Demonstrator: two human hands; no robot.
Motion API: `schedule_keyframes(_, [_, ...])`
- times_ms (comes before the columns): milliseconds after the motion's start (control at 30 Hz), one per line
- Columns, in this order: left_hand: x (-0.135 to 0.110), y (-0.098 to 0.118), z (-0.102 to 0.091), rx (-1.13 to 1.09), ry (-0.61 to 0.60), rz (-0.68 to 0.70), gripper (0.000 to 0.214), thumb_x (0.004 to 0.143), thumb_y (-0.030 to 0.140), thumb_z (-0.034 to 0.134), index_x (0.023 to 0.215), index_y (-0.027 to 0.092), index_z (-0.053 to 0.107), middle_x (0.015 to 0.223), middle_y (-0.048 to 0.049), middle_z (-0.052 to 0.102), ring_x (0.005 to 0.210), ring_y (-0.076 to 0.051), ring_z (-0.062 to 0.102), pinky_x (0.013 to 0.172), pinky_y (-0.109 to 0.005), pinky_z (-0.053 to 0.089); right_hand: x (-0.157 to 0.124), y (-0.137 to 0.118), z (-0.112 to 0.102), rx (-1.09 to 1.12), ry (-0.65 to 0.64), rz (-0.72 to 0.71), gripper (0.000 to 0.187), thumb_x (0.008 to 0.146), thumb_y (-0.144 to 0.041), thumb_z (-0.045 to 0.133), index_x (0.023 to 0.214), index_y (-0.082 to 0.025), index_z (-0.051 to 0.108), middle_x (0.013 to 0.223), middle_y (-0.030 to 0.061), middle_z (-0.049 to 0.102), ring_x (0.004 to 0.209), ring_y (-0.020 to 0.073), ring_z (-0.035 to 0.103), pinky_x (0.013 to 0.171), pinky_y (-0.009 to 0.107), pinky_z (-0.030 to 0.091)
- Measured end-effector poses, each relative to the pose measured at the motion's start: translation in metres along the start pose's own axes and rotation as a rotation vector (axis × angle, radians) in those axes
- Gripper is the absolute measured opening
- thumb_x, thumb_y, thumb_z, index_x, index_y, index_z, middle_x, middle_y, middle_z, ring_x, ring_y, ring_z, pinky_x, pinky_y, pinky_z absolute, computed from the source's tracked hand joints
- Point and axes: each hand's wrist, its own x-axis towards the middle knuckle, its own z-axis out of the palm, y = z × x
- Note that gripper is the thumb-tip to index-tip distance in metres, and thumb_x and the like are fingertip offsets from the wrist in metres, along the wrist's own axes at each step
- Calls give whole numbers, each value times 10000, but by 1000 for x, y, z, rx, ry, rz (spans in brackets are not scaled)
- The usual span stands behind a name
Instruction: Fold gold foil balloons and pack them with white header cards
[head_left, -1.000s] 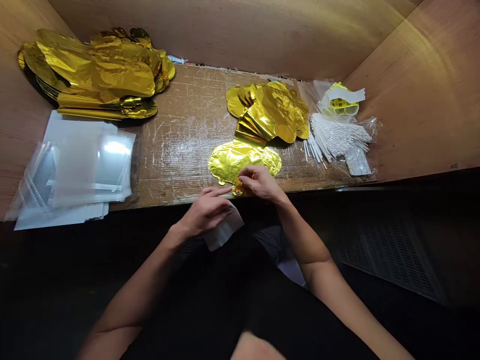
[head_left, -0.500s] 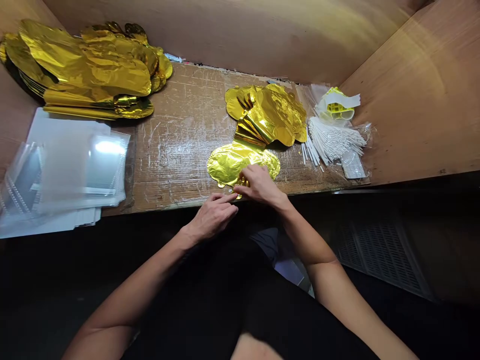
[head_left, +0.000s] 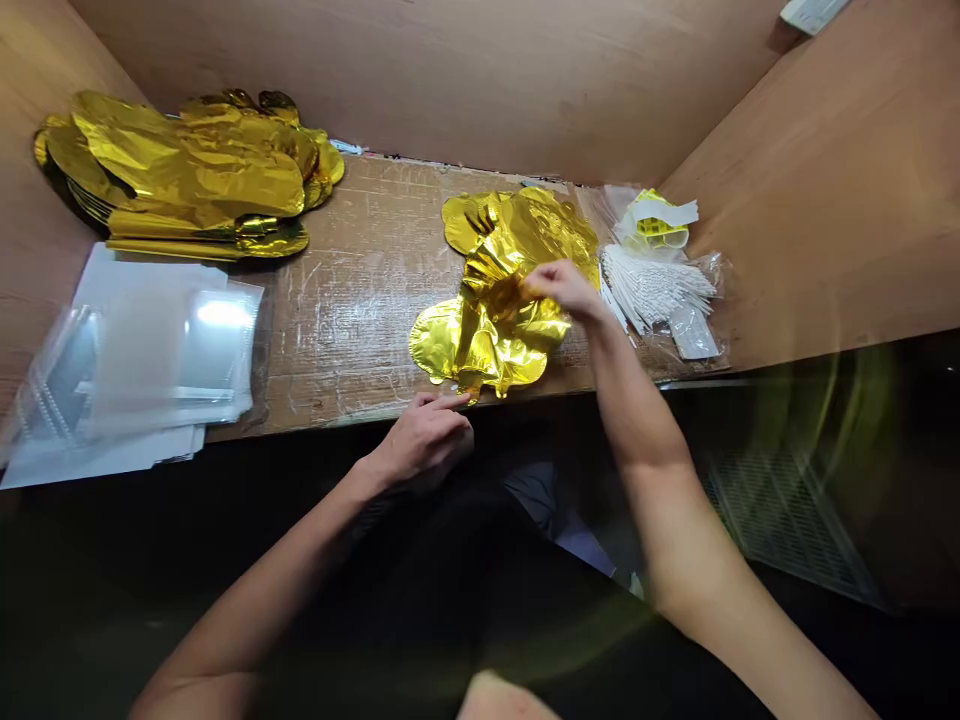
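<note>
A shiny gold foil balloon (head_left: 435,340), flat and uninflated, lies at the table's front edge. My right hand (head_left: 566,288) pinches part of the foil and holds it raised up and to the right, slightly blurred by motion. At the front edge, my left hand (head_left: 427,435) has its forefinger stretched onto the balloon's small lower tab, with the other fingers curled; its thumb is partly hidden. Just behind, a fanned stack of gold foil balloons (head_left: 536,235) touches or overlaps the one in my hands.
A larger pile of gold foil balloons (head_left: 195,170) lies at the back left. Clear plastic sleeves and white sheets (head_left: 142,350) are in front of it. On the right sit white paper sticks (head_left: 652,285) and a yellow roll (head_left: 660,225). Wooden panels (head_left: 795,220) enclose the table.
My right hand has moved up and right from the front edge, lifting and folding back part of the foil. The left hand stays at the tab. The view has shifted slightly.
</note>
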Motion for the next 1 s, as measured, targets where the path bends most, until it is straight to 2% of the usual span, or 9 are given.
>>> schedule_keyframes(100, [0, 5, -5, -240, 280, -196, 101, 976, 278, 710, 1038, 224, 769, 1193, -99, 817, 1110, -261, 783, 945, -389, 595, 8, 1, -44, -125, 371, 26, 517, 1132, -95, 324, 713, -133, 624, 717, -19, 674, 740, 61, 537, 758, 175, 443])
schedule_keyframes(167, [1, 11, -7, -336, 479, -360, 141, 930, 330, 785, 1017, 219, 786, 1018, -61, 832, 912, -228, 796, 806, -330, 622, -11, -6, -34, -131, 430, 2, 399, 1125, -78, 382, 878, -107, 694, 870, 41, 735, 806, 86, 595, 805, 224, 468])
schedule_keyframes(233, [3, 18, -7, -399, 631, -477, 193, 887, 368, 837, 989, 210, 790, 905, -34, 820, 798, -204, 778, 722, -299, 616, -44, -19, 4, -84, 206, -75, 139, 1074, -182, 611, 1061, -143, 744, 963, 45, 765, 840, 132, 660, 798, 263, 502])
schedule_keyframes(300, [5, 23, -7, -455, 714, -515, 247, 854, 400, 867, 970, 198, 787, 896, -38, 817, 793, -205, 776, 730, -303, 625, -81, -33, 50, 32, -236, -196, 279, 1022, -314, 723, 1269, -186, 730, 1031, 38, 788, 874, 166, 703, 807, 279, 528])
schedule_keyframes(367, [6, 27, -10, -494, 707, -512, 294, 828, 424, 887, 978, 191, 788, 909, -47, 816, 809, -213, 776, 757, -316, 631, -112, -45, 86, 100, -386, -284, 398, 1042, -358, 691, 1410, -208, 673, 1133, 61, 790, 955, 195, 717, 854, 298, 528])
schedule_keyframes(467, [7, 32, -18, -513, 599, -504, 327, 852, 452, 867, 1032, 184, 814, 983, -72, 821, 874, -226, 773, 795, -323, 622, -137, -52, 105, -61, -240, -369, 349, 1104, -276, 539, 1408, -212, 697, 1158, 105, 777, 1007, 221, 697, 911, 341, 495])
schedule_keyframes(600, [10, 38, -27, -480, 523, -546, 280, 935, 449, 791, 1022, 188, 845, 998, -81, 820, 905, -225, 769, 814, -322, 609, -143, -56, 94, -264, -202, -396, 363, 1087, -253, 553, 1418, -237, 702, 1144, 123, 783, 1008, 249, 695, 951, 393, 476])
schedule_keyframes(833, [11, 46, -26, -367, 469, -274, 177, 931, 338, 802, 811, 208, 804, 1234, -106, 793, 1143, -280, 760, 1000, -447, 630, -136, -55, 72, 122, -445, -151, 396, 974, -380, 773, 1324, -199, 731, 1053, 59, 797, 889, 200, 713, 791, 289, 516])
schedule_keyframes(1000, [4, 43, -28, -307, 461, -235, 161, 922, 305, 813, 799, 208, 775, 1280, -106, 782, 1162, -291, 756, 1014, -471, 629, -139, -53, 77, 18, -329, -199, 426, 933, -332, 817, 1325, -200, 716, 1225, 111, 775, 1053, 252, 713, 895, 344, 525])
